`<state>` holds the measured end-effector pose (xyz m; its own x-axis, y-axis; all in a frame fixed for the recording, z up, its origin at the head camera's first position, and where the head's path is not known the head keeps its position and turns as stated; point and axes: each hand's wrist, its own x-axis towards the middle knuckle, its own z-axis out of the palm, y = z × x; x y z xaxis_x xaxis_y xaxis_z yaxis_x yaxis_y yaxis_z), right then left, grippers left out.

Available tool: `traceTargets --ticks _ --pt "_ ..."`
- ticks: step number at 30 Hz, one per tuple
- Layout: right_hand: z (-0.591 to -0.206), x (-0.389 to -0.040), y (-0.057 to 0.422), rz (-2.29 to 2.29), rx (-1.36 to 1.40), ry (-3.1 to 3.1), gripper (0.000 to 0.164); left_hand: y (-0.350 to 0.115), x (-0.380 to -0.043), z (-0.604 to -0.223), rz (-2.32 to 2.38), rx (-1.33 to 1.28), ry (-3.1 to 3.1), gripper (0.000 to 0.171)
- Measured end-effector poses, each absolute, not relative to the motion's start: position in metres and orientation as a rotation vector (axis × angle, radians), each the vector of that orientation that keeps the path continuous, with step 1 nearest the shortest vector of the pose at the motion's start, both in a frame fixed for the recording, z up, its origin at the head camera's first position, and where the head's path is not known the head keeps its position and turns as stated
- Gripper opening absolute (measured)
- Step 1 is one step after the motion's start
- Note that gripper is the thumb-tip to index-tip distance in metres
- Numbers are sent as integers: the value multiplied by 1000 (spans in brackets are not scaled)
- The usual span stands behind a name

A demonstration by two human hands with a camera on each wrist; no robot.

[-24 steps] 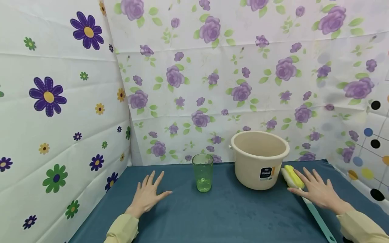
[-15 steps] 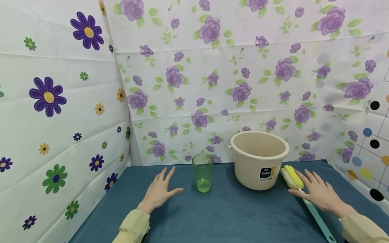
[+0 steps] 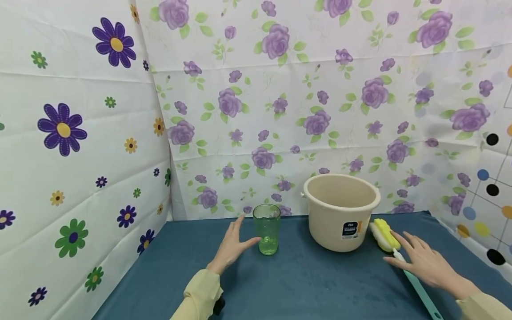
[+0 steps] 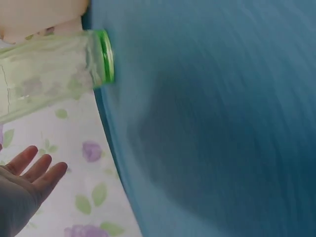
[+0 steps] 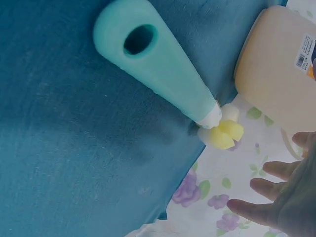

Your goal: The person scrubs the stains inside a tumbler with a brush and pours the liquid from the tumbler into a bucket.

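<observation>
A green-tinted drinking glass [image 3: 267, 229] stands upright on the blue cloth. My left hand [image 3: 232, 247] is just left of it, thumb and fingers spread toward its side; the left wrist view shows the fingers apart from the glass [image 4: 54, 69]. To the right lies a bottle brush with a yellow and white sponge head [image 3: 386, 234] and a teal handle [image 3: 422, 293]. Over the brush, near its neck, my right hand [image 3: 426, 262] hovers with fingers spread and nothing in them. The handle's end with its hole shows large in the right wrist view [image 5: 163, 74].
A cream bucket [image 3: 340, 218] with a label stands between the glass and the brush, near the back edge of the table's blue cloth [image 3: 296, 284]. Flowered sheets [image 3: 248, 111] hang behind and at the left, and a dotted sheet [image 3: 490, 213] hangs at the right.
My left hand has moved right and slightly forward, up to the glass. The right hand has drifted a little right and down, its fingers less over the sponge head.
</observation>
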<state>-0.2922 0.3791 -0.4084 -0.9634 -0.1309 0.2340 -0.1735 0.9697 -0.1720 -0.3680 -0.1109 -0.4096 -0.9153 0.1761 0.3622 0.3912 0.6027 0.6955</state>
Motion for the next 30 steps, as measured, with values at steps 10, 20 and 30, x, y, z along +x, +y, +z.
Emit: traceTargets --ticks 10,20,30 --pt "-409 -275 388 286 144 -3006 98 -84 -384 -417 -1599 -544 -2339 83" --pt "-413 -269 385 295 158 -3061 94 -84 -393 -422 -1732 -537 -2266 87" --pt "-425 -262 387 328 60 -3155 94 -85 -397 -420 -1758 -477 -2265 89"
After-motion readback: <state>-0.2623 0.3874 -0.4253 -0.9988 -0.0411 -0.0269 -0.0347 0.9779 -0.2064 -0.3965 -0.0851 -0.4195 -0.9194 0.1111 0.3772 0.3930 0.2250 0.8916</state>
